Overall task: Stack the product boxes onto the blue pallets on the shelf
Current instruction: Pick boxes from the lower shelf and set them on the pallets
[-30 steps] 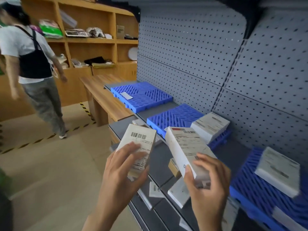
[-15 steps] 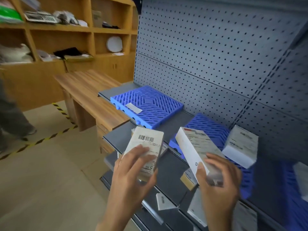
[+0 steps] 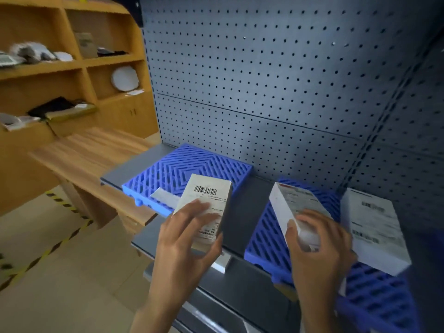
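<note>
My left hand [image 3: 185,239] grips a white barcode box [image 3: 206,203], held upright in front of the left blue pallet [image 3: 192,169]. A small white label [image 3: 163,197] lies on that pallet's front edge. Over the middle blue pallet [image 3: 266,239], my right hand [image 3: 317,246] holds a second white box [image 3: 290,207], tilted. Another white box [image 3: 374,227] lies flat on the same pallet, just right of my right hand. Both pallets rest on the grey shelf [image 3: 242,200].
A grey pegboard wall [image 3: 264,80] backs the shelf. A wooden bench [image 3: 84,159] and wooden shelving [image 3: 60,68] with assorted items stand to the left. Black-and-yellow tape [image 3: 48,251] marks the floor. Lower grey shelf edges [image 3: 223,304] lie beneath my hands.
The view has swung left and closer to the shelf; the person at the left is out of view. Both hands have carried their boxes up toward the pallets.
</note>
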Tool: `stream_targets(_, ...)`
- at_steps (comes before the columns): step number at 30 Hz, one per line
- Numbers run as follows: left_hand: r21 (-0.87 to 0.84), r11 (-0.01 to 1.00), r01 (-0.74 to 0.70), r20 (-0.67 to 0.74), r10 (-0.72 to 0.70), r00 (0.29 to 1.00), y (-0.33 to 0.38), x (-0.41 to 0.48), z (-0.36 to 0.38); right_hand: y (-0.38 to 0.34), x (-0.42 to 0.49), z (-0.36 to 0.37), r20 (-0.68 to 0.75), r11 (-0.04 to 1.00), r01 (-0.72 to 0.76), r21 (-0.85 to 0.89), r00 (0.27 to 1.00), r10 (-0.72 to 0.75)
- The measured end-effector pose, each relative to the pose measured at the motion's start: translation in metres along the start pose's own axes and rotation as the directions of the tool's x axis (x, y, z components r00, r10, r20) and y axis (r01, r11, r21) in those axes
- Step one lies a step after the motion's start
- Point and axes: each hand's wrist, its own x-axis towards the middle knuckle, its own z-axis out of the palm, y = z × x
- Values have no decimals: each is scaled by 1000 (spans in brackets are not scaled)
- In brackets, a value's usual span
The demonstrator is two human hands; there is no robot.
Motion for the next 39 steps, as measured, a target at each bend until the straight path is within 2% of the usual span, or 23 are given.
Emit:
stream_targets(2, -6, 1000, -19, 2, 19, 1000, -9, 17, 9, 0, 9, 11, 7, 997, -36, -64, 999, 36)
stream_targets(6, -14, 999, -42, -8, 42, 999, -26, 45, 32, 5, 18, 34, 27, 962, -14, -272, 999, 23)
stream_targets(9, -1, 995, -97, 13, 97, 995, -40, 61, 44, 5, 21, 47, 49, 917, -83, -391, 993, 111)
stream_targets(13, -101, 994, -48, 16, 50, 999, -57, 82, 51, 7, 26, 62, 106, 852, -160, -499, 964, 244)
stream_targets(18, -154, 984, -85, 56, 95, 994, -81, 108, 58, 7, 35, 80, 140, 770, -147, -620, 946, 293)
stream_targets(22, -182, 981, -68, 123, 91, 988, -103, 124, 66, 4, 40, 87, 170, 767, -120, -630, 943, 287)
stream_targets(24, -166, 982, -88, 166, 115, 979, -112, 134, 72, 1, 40, 89, 130, 798, -137, -587, 957, 260)
stream_targets(27, -130, 985, -114, 207, 139, 968, -123, 144, 83, -11, 36, 88, 72, 878, -64, -474, 991, 112)
stream_targets(30, -118, 988, -100, 273, 129, 953, -132, 151, 93, -21, 32, 85, 133, 949, 32, -315, 991, 11)
stream_targets(33, -97, 992, -87, 305, 113, 946, -139, 155, 101, -25, 28, 85, 232, 959, 36, -283, 972, 32)
stream_targets(39, -7, 998, -66, 417, 63, 907, -137, 168, 110, -15, 25, 82, 321, 921, 22, -390, 940, 114)
